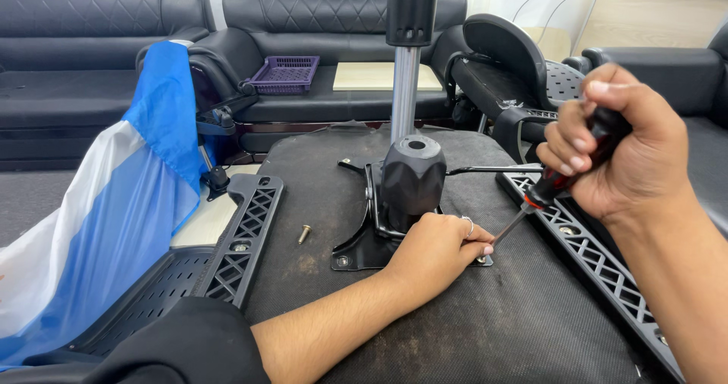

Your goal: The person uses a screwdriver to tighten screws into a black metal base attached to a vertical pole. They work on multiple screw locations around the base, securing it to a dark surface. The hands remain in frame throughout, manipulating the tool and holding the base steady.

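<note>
Fingers of the right hand (618, 137) wrapping tight round the black-and-red handle of a screwdriver (547, 188), fist closed, thumb side up, gripping high at the right of the scene. Shaft slanting down and to the left from that fist, long axis running from upper right to lower left, tip meeting a screw (483, 259) at the right near corner of the black mounting plate (356, 255). Left hand (436, 251) lying flat on that same plate, fingers loosely curled and holding nothing, fingertips pinching in just beside the tip and steadying the screw; nearer to the screw than the fist, which is staying up the shaft and well apart. Plate sitting on the dark upturned chair seat (455, 323), with the black mechanism housing (412, 178) and gas-lift column (406, 88) rising just behind the left hand. Loose bolt (304, 234) lying on the seat to the left, near the left armrest bracket (246, 232); right armrest bracket (591, 255) running under the fist. Blue-and-white cloth (98, 217) draping far left.
</note>
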